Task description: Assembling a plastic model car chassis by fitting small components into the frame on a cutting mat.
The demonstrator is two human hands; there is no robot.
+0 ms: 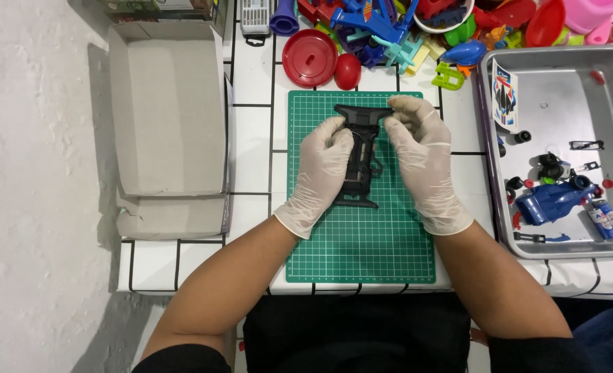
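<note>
We see a white tiled table top (251, 124) with dark grout lines, taking up most of the view. Left of it we get a rough white surface (37, 186), wall or floor, we can't tell which. A shadow falls on it along the table's left edge and below the front corner. Light is even and bright, with a glare on the tiles near the top. No windows in view.
</note>
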